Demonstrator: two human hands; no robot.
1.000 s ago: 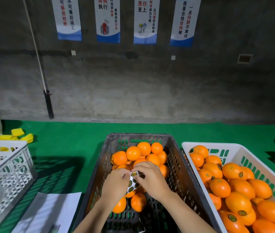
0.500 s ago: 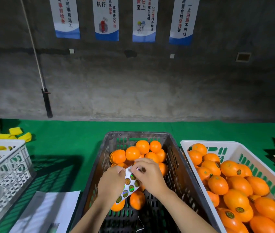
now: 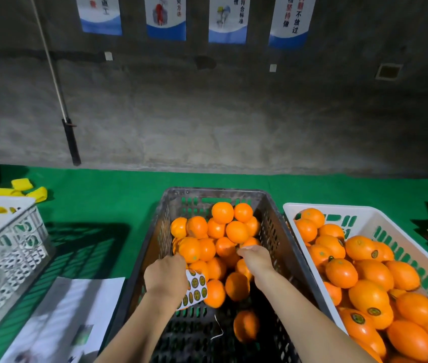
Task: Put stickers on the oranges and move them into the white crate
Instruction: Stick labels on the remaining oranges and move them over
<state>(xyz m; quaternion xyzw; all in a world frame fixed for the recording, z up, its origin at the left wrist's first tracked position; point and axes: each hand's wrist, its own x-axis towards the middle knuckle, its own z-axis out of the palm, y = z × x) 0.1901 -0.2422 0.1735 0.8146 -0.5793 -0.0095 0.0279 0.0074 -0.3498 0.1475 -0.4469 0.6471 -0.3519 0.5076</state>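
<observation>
Dim room, concrete wall (image 3: 233, 113) murky and low-contrast. Light falls from upper left: left white crate (image 3: 5, 247) throws a slatted shadow rightward across the green cloth (image 3: 108, 200). Oranges (image 3: 364, 284) saturated, mild sheen. Wide-angle bending at edges; lower corners soft, paper (image 3: 58, 323) blurred.

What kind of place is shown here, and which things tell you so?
Probably a fruit packing or sorting workshop. A dark crate and a white crate hold many oranges on a green-covered table, and printed notice posters hang on a bare concrete wall.
</observation>
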